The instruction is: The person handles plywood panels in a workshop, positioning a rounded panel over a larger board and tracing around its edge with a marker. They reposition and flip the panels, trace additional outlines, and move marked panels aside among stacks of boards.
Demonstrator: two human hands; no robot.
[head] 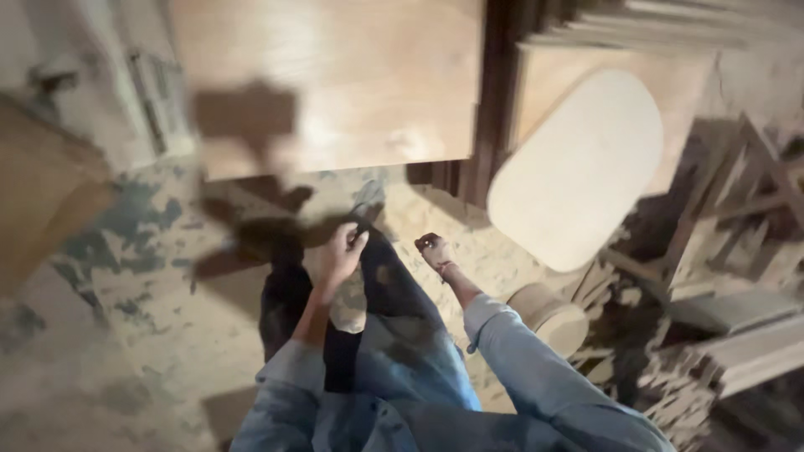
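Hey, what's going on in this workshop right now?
A person in a blue shirt stands on a dusty, paint-worn floor, looking down. The left hand grips a small dark thing, too blurred to name. The right hand hangs closed, and whether it holds anything is unclear. A plywood sheet and a pale rounded panel lean ahead, with wood offcuts at right.

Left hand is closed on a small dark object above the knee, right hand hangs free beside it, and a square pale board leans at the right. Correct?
Not quite. In the head view the pale board has rounded ends, not square corners. The rest holds: left hand closed on the small dark object, right hand free.
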